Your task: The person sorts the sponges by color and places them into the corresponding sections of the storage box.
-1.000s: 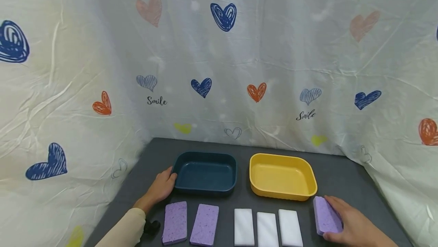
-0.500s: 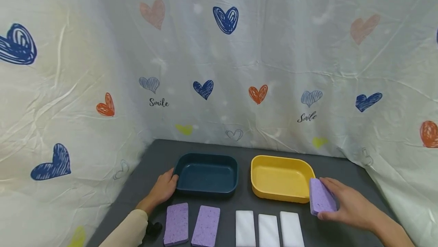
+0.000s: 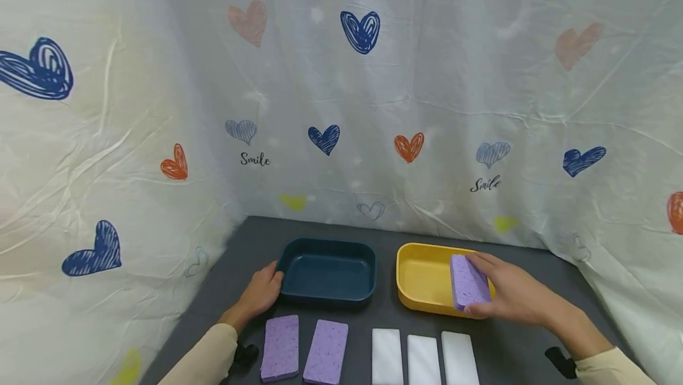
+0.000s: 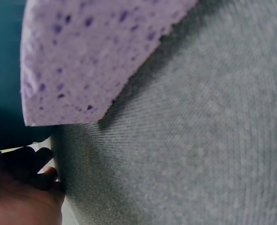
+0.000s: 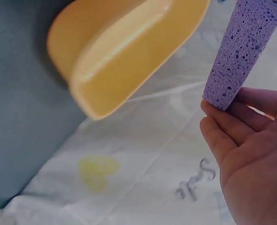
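Observation:
My right hand [image 3: 514, 290] pinches a purple sponge [image 3: 468, 281] between thumb and fingers. The sponge stands tilted and overlaps the right part of the yellow tray [image 3: 424, 302] in the head view. In the right wrist view, its speckled face shows above the fingers. At the left, my left hand [image 3: 261, 290] grips the left side of a dark blue tray [image 3: 328, 299], its fingers bent beside the wall in the left wrist view. Two more purple sponges, one left [image 3: 280, 347] and one right [image 3: 326, 351], lie in front of the blue tray.
Three white sponge blocks, a left one [image 3: 387, 356], a middle one [image 3: 424, 361] and a right one [image 3: 460, 358], lie side by side near the front. A dark grey tabletop [image 3: 384, 314] bears everything. A white curtain [image 3: 363, 94] with printed hearts hangs behind and at both sides.
My right hand has raised the purple sponge and carried it leftward, from beside the yellow tray to over its right part. The left hand stays at the blue tray.

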### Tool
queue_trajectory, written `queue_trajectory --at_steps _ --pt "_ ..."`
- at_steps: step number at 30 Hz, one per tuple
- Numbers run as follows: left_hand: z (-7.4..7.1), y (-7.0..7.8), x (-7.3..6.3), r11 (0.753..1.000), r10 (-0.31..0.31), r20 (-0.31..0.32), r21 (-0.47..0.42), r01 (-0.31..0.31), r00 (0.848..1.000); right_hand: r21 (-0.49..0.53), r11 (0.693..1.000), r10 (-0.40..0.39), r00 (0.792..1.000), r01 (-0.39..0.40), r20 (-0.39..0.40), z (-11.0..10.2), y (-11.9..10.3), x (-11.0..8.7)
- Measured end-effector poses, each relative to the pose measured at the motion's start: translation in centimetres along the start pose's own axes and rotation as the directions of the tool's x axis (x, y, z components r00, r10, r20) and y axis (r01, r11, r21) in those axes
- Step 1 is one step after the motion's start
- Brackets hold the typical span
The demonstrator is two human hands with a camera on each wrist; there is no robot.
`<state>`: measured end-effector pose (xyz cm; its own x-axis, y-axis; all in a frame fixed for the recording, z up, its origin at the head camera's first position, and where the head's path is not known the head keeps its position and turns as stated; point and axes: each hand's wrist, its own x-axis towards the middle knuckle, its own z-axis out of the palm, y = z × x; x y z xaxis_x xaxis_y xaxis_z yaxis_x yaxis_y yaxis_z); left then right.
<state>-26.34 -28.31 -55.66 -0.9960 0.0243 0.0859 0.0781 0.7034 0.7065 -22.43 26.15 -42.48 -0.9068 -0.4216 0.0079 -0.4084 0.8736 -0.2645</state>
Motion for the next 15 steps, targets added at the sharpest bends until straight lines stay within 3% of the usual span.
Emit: queue_trajectory --at_steps 15 --pt "-0.1 0.2 -0.2 1.000 0.003 -0.011 0.004 -0.003 1.000 0.030 0.986 -0.162 0.987 0.162 -0.019 0.3 -5.9 6.7"
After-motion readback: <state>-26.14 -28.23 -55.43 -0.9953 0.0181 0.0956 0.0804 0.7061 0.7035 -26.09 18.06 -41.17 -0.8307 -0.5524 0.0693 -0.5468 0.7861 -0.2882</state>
